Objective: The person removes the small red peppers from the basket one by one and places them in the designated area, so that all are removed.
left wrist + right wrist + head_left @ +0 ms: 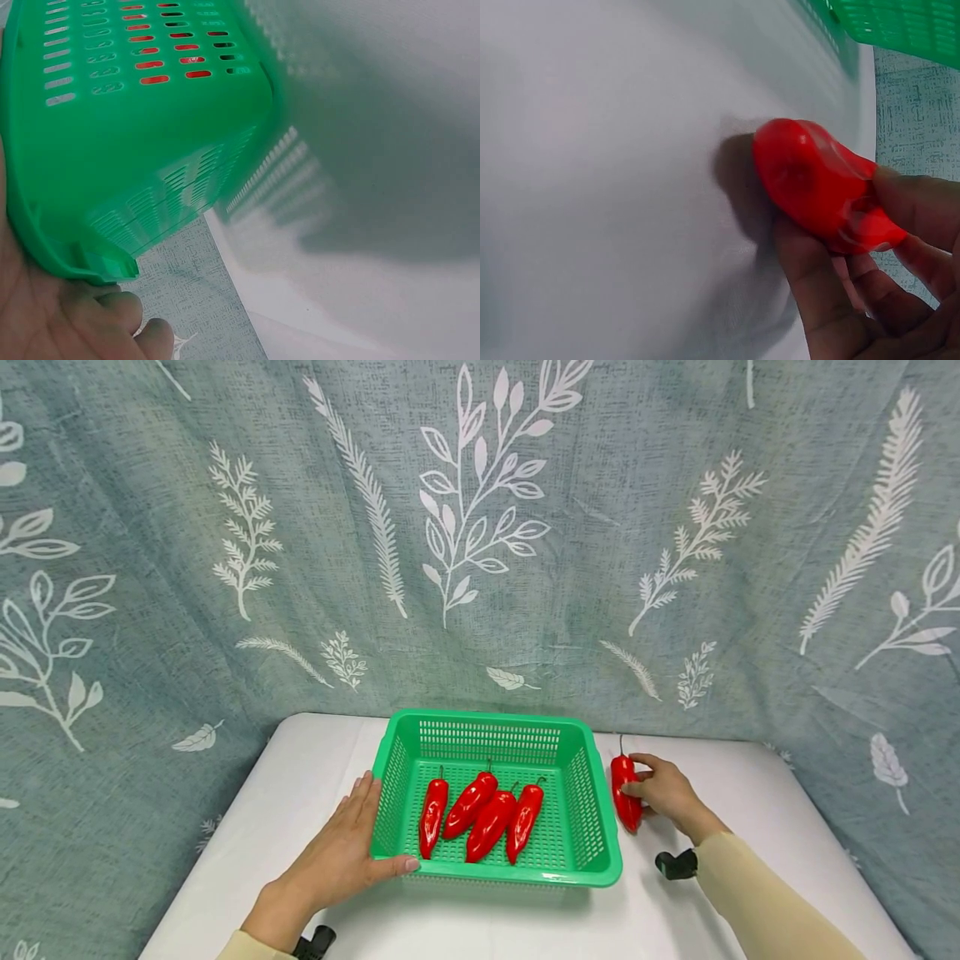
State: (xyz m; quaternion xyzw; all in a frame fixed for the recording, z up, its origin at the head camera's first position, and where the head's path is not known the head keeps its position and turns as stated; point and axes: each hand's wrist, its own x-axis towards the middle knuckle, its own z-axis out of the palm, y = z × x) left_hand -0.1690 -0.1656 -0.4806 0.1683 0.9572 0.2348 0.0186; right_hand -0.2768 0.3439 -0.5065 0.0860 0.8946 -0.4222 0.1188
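At the right side of the green plastic basket [491, 872], my right hand [667, 793] grips a shiny red pepper [622, 781] between thumb and fingers. The pepper's thin dark stem points toward the back. From the right wrist, the pepper [810, 180] shows its rounded end close to the white surface, with a shadow beside it. My left hand [341, 843] rests against the basket's left rim, fingers stretched along it and thumb on the front rim. Inside the basket lie several red peppers [491, 827] side by side. The left wrist view shows the basket's slotted wall [150, 120].
A white-covered table [480, 927] lies under the basket. Grey-green curtain cloth with white leaf prints [570, 568] hangs behind the table and at both sides. Dark wrist camera pieces [677, 864] sit at both wrists.
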